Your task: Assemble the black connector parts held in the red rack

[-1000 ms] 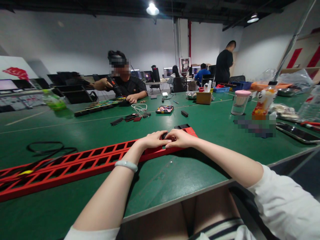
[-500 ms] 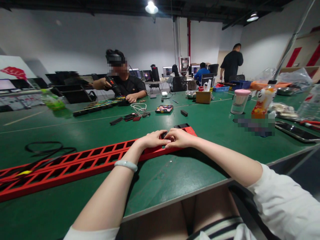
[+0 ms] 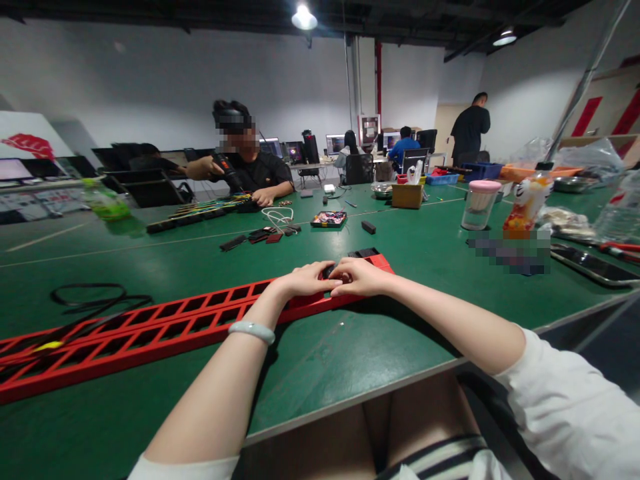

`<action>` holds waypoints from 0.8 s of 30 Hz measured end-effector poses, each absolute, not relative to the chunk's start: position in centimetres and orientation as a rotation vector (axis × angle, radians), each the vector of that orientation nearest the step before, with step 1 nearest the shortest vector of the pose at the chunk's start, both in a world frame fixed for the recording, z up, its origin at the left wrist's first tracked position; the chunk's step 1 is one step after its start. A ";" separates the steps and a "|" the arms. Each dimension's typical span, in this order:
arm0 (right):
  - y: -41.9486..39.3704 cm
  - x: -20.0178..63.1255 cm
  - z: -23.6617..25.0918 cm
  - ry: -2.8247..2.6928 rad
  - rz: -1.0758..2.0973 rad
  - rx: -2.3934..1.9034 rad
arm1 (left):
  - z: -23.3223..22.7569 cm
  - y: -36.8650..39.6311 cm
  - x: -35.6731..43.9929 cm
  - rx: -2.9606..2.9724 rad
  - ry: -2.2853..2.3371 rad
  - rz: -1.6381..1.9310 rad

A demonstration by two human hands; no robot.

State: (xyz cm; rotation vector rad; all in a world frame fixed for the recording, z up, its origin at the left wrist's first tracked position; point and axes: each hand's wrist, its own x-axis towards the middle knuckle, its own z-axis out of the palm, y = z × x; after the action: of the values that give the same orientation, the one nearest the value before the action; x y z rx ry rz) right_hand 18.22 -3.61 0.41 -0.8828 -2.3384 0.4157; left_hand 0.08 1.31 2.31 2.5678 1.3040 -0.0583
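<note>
A long red slotted frame [image 3: 205, 320] lies across the green table, its right end under my hands. My left hand [image 3: 306, 279] and my right hand [image 3: 361, 276] meet over that end, fingers curled together on a small black part [image 3: 329, 271]. The fingers cover most of that part, so its kind does not show. Just beyond my right hand, a black piece [image 3: 364, 253] sits in the end of the frame. Black cable with a yellow band [image 3: 49, 346] rests on the frame's left stretch.
Across the table [image 3: 300, 400] a person [image 3: 250, 167] holds a black power tool over a strip with coloured wires. A small tray of parts [image 3: 329, 219], a black block [image 3: 369, 227] and a white cable lie beyond my hands. To the right stand a pink-lidded cup [image 3: 481, 205], a bottle and a phone.
My hands stay almost still on the black part. In the background, the standing person has shifted a little to the right.
</note>
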 end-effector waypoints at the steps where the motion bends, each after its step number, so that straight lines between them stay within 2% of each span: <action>1: -3.6 18.2 0.5 -2.342 0.417 -0.884 | 2.2 1.4 0.0 2.578 1.282 -0.056; 24: -3.8 18.3 0.9 -2.424 0.342 -0.794 | 2.5 1.6 0.4 2.471 1.222 0.000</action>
State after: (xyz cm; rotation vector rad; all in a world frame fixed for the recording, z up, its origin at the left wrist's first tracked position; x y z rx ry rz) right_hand 18.34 -3.82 0.92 -0.7939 -2.4239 0.3421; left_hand 0.37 1.56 2.50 2.4711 1.2223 0.0000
